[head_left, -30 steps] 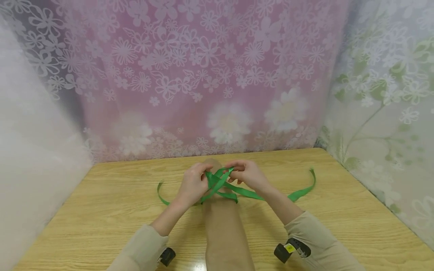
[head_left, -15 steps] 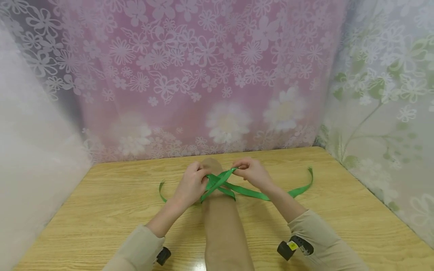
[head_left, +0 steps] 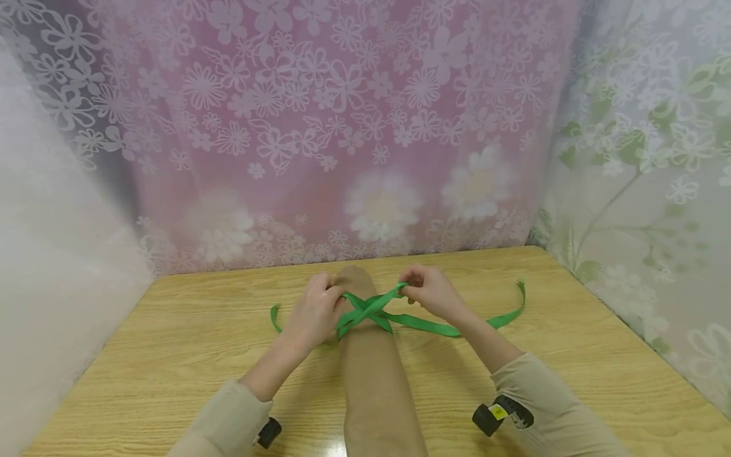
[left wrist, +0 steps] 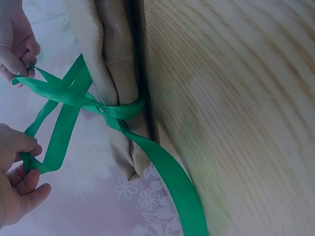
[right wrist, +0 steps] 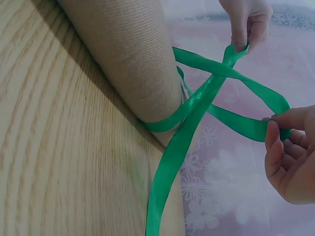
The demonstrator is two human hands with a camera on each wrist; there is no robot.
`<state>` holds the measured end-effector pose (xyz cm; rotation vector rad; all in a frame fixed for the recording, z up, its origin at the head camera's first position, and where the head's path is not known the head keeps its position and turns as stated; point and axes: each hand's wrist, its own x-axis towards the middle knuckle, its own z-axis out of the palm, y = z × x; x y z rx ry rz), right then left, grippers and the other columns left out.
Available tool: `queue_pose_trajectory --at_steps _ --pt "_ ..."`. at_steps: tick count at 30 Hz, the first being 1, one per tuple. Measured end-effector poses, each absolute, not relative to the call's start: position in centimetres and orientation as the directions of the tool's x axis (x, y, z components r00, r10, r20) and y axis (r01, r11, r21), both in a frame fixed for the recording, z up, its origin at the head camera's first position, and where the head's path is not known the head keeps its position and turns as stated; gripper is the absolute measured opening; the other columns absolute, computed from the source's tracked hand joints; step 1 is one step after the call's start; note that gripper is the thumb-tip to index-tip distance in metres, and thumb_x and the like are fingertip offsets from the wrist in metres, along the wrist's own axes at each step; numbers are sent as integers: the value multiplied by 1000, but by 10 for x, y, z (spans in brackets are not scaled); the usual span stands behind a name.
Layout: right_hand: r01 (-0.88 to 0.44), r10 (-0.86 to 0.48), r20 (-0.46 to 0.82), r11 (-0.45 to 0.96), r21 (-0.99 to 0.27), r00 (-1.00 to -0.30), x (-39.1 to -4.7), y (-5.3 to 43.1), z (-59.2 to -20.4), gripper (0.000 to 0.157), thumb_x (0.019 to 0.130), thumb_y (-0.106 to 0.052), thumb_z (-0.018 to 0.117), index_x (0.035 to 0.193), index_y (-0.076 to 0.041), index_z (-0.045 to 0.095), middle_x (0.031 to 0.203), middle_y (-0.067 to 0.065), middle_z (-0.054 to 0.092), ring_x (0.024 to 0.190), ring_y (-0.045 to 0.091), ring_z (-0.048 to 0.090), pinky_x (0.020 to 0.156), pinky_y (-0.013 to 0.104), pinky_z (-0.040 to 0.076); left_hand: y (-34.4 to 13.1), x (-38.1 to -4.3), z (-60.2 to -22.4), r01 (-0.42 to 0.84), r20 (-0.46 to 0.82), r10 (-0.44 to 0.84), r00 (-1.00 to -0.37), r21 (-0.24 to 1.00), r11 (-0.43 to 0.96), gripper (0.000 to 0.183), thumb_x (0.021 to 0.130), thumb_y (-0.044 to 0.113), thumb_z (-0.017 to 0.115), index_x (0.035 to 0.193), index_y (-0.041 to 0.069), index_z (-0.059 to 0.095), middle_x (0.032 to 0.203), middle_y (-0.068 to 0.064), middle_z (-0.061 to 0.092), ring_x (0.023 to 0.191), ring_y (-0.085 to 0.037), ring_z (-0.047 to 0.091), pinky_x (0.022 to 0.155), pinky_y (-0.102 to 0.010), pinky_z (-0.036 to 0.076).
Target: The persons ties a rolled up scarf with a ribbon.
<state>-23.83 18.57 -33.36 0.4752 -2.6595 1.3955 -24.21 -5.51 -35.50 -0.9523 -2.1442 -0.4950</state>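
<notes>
1. Left hand [head_left: 314, 308]: grip closed, fingers pinching one loop of ribbon [head_left: 368, 310].
2. Right hand [head_left: 432, 294]: grip closed too, pinching another loop.
3. The ribbon circles the roll [head_left: 377, 381] on the desk [head_left: 194, 336], crossing itself between the hands.

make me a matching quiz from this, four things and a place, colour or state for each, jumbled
Column one:
1. left hand
2. backdrop
3. ribbon
4. right hand

Column two:
A. green, crossing itself over the tan cloth bundle
B. pinching ribbon to the right of the bundle
C. pinching ribbon to the left of the bundle
D. pink with pale flowers

Pairs: 1-C, 2-D, 3-A, 4-B
</notes>
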Motion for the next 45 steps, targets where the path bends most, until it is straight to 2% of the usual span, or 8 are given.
queue_pose_trajectory --at_steps 3,6,14,20,26,30,41,45 --pt "-373 -251 277 599 -708 -928 -239 188 -336 6 87 -5 61 92 -2 64 79 3 63 62 18 58 54 28 47 -59 -244 -359 745 763 480 -433 3 667 9 68 -9 74 70 -4 67 73 -8 49 66 -19 47 59 -25 42" --pt "-410 -258 327 689 -598 -909 -238 192 -339 8 87 -5 62 93 -3 67 84 4 64 64 14 57 56 27 48 -64 -243 -359 713 748 490 -448 -32 700 10 69 -12 70 67 -3 66 69 -6 47 63 -18 44 56 -23 39" --pt "-464 -289 433 800 -381 -854 -235 201 -341 6 84 -6 64 89 -7 68 79 2 66 64 11 56 52 25 44 -74 -244 -359 639 721 479 -500 -65 766 13 71 -11 67 78 -1 70 70 -7 58 64 -19 52 59 -23 45" --pt "-445 -268 468 835 -322 -842 -236 209 -344 9 84 -5 63 91 -7 68 76 1 65 53 7 49 43 24 38 -81 -246 -361 585 734 442 -516 -76 808 13 69 -11 65 72 1 69 68 -8 63 62 -21 58 58 -28 47" --pt "-423 -257 495 869 -258 -830 -236 214 -348 8 81 -4 65 89 -5 67 77 4 65 51 8 49 42 23 36 -89 -247 -363 505 731 414 -542 -111 856 12 67 -8 64 62 2 62 60 -5 57 51 -18 50 51 -28 40" --pt "-373 -229 468 895 -243 -854 -235 218 -350 9 82 -5 65 91 -3 67 81 8 67 54 11 52 42 23 37 -95 -248 -365 484 741 403 -538 -120 867 10 65 -8 65 63 1 62 58 -5 55 49 -17 48 49 -27 37" --pt "-258 -143 427 939 -226 -893 -234 228 -351 19 82 -5 59 99 -1 67 95 14 67 42 10 36 36 21 24 -105 -251 -365 452 746 377 -549 -115 884 10 66 -7 63 62 2 59 56 -5 51 48 -19 50 49 -31 41" --pt "-256 -119 445 930 -263 -888 -234 234 -349 19 81 -3 58 97 0 67 92 15 67 50 15 51 37 22 31 -109 -253 -364 421 760 343 -552 -101 901 20 67 -6 61 56 5 49 52 -3 44 45 -18 44 48 -32 38"
